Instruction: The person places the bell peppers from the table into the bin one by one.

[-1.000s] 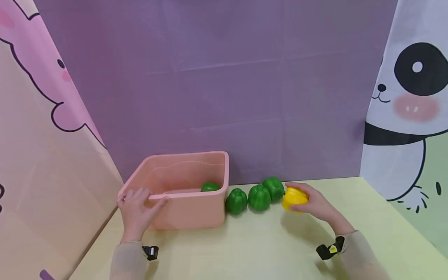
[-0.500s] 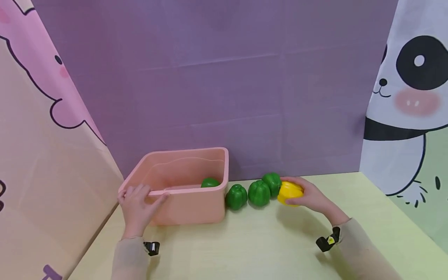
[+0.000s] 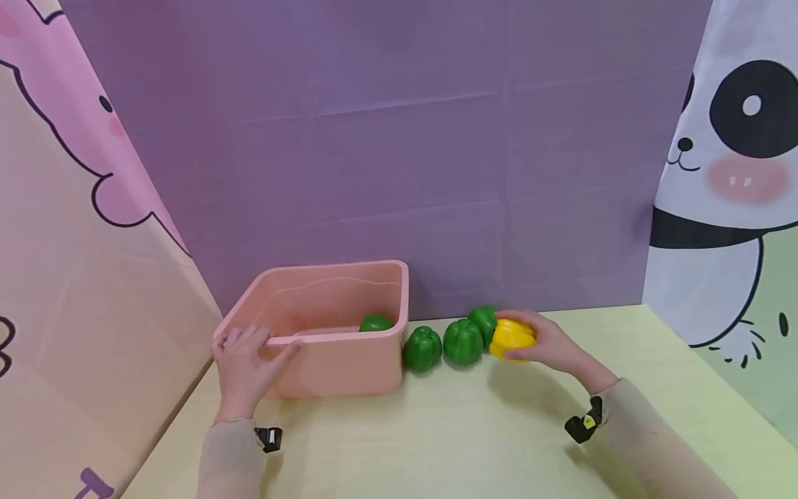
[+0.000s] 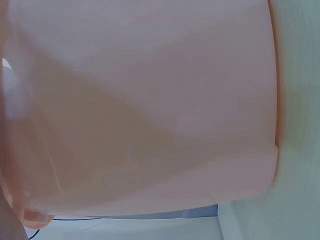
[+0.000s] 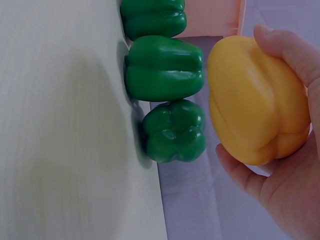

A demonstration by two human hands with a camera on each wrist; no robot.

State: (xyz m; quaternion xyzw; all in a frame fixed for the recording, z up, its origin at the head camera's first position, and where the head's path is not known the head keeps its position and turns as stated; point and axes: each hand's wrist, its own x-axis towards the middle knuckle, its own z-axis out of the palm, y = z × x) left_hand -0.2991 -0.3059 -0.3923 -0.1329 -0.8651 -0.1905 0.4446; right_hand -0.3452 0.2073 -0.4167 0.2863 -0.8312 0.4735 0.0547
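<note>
My right hand (image 3: 551, 344) holds a yellow bell pepper (image 3: 512, 339) between thumb and fingers. In the right wrist view the yellow bell pepper (image 5: 257, 100) is raised off the tabletop, beside the green ones. My left hand (image 3: 242, 367) grips the near rim of a pink plastic bin (image 3: 337, 367), fingers over the edge and thumb along the front. One green bell pepper (image 3: 376, 323) shows inside the bin. Outside, in a row to its right, are a green bell pepper (image 3: 422, 348), a second green pepper (image 3: 463, 342) and a third green pepper (image 3: 483, 324), partly behind the yellow one.
The pale wooden table (image 3: 399, 450) runs back to a purple cloth wall (image 3: 386, 138). A panda-printed panel (image 3: 717, 277) stands on the right and a pink cartoon panel (image 3: 81, 208) on the left, close to the bin.
My right hand has moved left with the yellow pepper, which now overlaps the rearmost green pepper. The left hand stays on the bin's rim. The head view has shifted slightly.
</note>
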